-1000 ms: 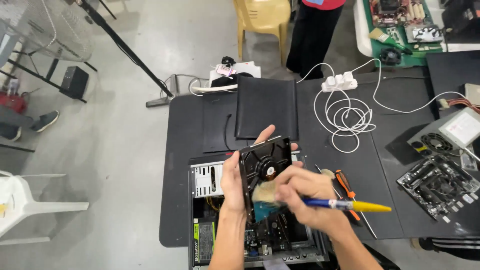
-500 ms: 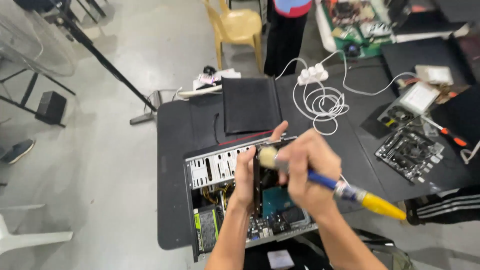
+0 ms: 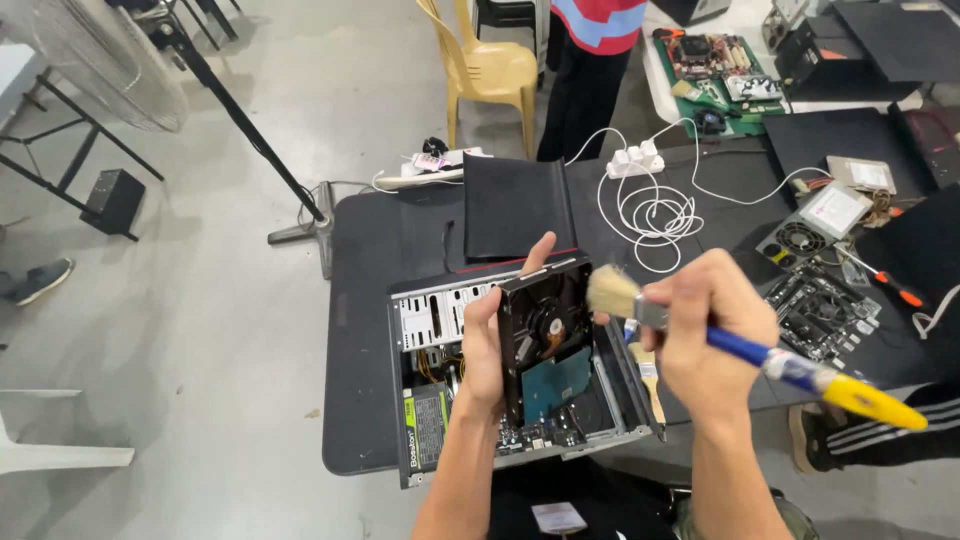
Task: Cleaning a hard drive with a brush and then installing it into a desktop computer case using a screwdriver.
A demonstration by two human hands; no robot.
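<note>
My left hand [image 3: 485, 340] grips a black hard drive [image 3: 545, 335] by its left edge and holds it upright above an open computer case [image 3: 420, 400] lying on a black table [image 3: 370, 300]. The drive's circuit-board side faces me. My right hand [image 3: 705, 335] is closed around a paintbrush [image 3: 760, 355] with a blue and yellow handle. Its pale bristles [image 3: 612, 292] sit just beside the drive's upper right edge.
A black side panel [image 3: 515, 205], a white power strip [image 3: 638, 160] with coiled cable, a power supply [image 3: 815, 225], a motherboard [image 3: 820, 310] and a screwdriver [image 3: 880, 280] lie on the table. A second brush [image 3: 650, 375] rests beside the case. A person [image 3: 590, 60] stands beyond, next to a yellow chair [image 3: 490, 70].
The view has swung. My left hand has raised the hard drive more upright, and my right hand has pulled the brush off its face to the right edge.
</note>
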